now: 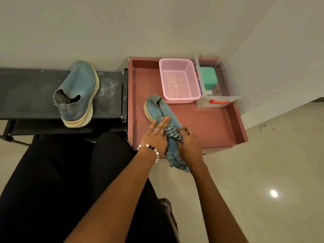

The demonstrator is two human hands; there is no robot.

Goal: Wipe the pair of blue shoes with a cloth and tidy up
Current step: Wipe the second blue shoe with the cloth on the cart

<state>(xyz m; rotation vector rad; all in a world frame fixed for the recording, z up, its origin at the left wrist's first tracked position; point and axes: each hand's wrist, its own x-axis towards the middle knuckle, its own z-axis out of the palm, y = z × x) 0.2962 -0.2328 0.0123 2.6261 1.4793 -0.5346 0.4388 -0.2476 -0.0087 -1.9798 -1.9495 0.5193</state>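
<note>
One blue shoe (160, 109) with a cream sole lies on the red tray (213, 125), its heel toward the pink basket. My left hand (156, 135) rests flat on the shoe's upper with straight fingers. My right hand (188, 142) grips a bunched blue striped cloth (172, 133) against the toe end of the shoe; the cloth's loose end hangs below my hands. The toe of this shoe is hidden under hands and cloth. The second blue shoe (78, 92) stands on the black rack (24, 95) to the left, apart from both hands.
A pink perforated basket (180, 79) and a clear plastic box (219, 95) holding a green item (208, 78) stand at the tray's back. A wall runs behind, and tiled floor (263, 163) lies to the right. My dark-clothed legs are at lower left.
</note>
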